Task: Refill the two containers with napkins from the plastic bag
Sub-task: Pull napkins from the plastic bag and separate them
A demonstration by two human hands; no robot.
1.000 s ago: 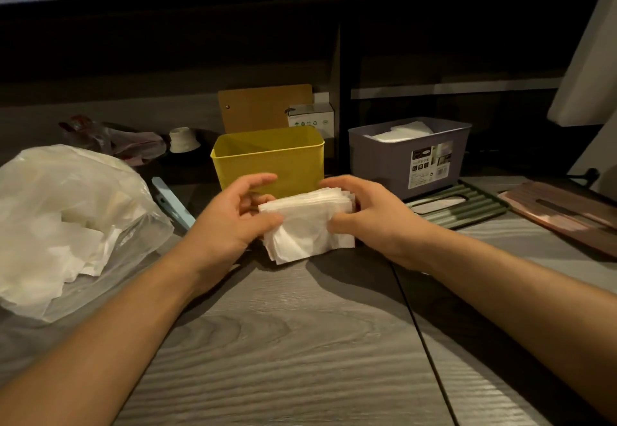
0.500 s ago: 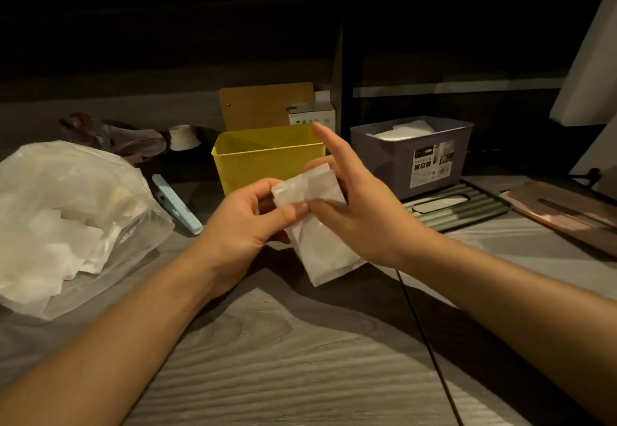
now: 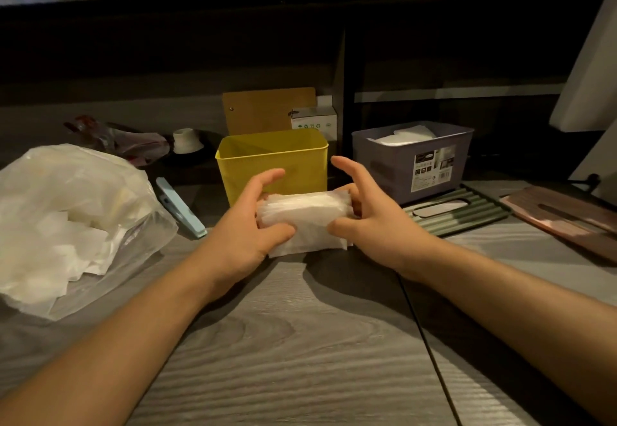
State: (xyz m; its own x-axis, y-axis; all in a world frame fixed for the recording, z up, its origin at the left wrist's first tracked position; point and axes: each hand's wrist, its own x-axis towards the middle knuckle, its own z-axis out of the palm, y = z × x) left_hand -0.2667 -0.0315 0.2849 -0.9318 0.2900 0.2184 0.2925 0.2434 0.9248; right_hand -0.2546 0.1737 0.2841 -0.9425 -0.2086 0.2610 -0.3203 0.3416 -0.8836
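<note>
both hands hold a stack of white napkins (image 3: 305,222) between them, low over the grey desk (image 3: 300,359), just in front of the yellow container (image 3: 272,163). the left hand (image 3: 245,225) grips the stack's left end, thumb on its front, index finger lifted. the right hand (image 3: 370,217) grips the right end likewise. the purple container (image 3: 412,162), to the right, already holds napkins. the plastic bag (image 3: 71,225) of napkins lies at the left.
</note>
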